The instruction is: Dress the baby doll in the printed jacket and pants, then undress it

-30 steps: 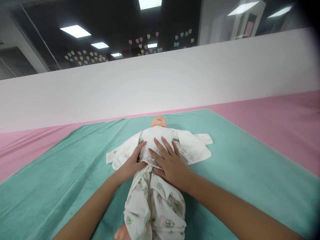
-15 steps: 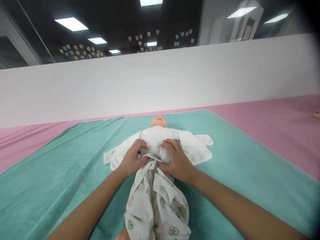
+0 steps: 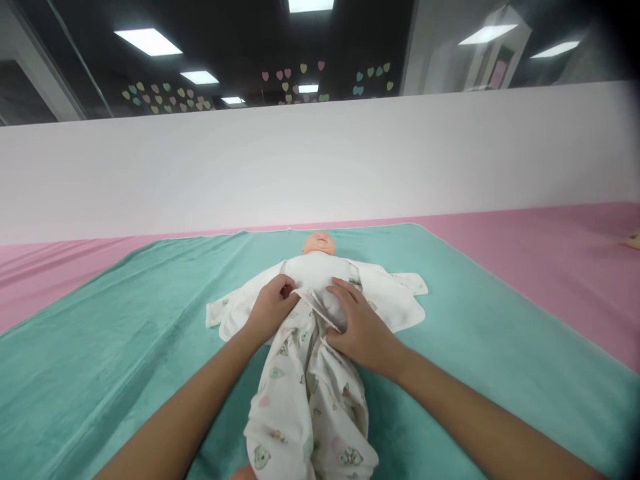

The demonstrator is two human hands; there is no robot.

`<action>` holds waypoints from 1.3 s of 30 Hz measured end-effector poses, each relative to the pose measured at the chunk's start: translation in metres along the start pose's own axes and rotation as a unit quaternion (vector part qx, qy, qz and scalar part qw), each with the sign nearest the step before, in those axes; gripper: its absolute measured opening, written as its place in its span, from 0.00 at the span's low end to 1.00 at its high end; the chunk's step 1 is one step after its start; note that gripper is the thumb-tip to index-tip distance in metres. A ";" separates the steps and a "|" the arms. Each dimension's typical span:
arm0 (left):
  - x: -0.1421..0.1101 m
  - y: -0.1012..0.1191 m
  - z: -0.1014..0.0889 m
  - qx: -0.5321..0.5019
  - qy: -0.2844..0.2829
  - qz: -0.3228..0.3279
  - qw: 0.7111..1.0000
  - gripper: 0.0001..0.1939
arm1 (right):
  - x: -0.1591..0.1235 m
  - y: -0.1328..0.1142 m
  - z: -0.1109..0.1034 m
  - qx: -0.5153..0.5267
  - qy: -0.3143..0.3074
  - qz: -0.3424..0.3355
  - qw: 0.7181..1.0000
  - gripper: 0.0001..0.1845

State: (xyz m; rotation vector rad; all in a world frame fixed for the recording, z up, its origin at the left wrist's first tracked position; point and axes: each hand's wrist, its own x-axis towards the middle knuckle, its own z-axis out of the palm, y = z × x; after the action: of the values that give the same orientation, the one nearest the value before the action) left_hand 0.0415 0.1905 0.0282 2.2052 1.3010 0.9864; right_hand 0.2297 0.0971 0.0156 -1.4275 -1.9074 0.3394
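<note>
On my remote feed I log the trousers (image 3: 285, 407) as white, printed with scattered green, pink and grey-brown animal-like motifs. Jacket (image 3: 395, 303): white, small faint print near one cuff. Doll's torso (image 3: 313, 267): white; doll's head (image 3: 319, 244): peach. Blanket (image 3: 150, 350): plain teal, pale edging. Sheet (image 3: 540, 247): solid pink. Wall (image 3: 320, 163): white. Above it I note near-black glass (image 3: 350, 33) with pastel pink, yellow and blue-green hearts (image 3: 155, 89).
</note>
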 end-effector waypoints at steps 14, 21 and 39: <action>-0.016 -0.006 -0.020 -0.099 -0.160 -0.014 0.982 0.27 | 0.014 0.024 -0.021 0.031 0.026 -0.014 0.999 0.27; -0.016 -0.011 -0.006 -0.079 -0.042 -0.023 0.996 0.17 | 0.022 0.050 -0.012 0.156 0.052 0.042 0.985 0.17; -0.011 -0.029 -0.026 -0.184 -0.208 -0.072 0.958 0.09 | 0.021 0.071 -0.012 0.233 -0.057 0.063 0.969 0.35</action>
State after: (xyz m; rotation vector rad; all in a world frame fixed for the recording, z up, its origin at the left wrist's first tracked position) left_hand 0.0016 0.1942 0.0234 1.8706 0.9760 0.6038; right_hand 0.2866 0.1388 -0.0094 -1.2298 -1.6778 0.8847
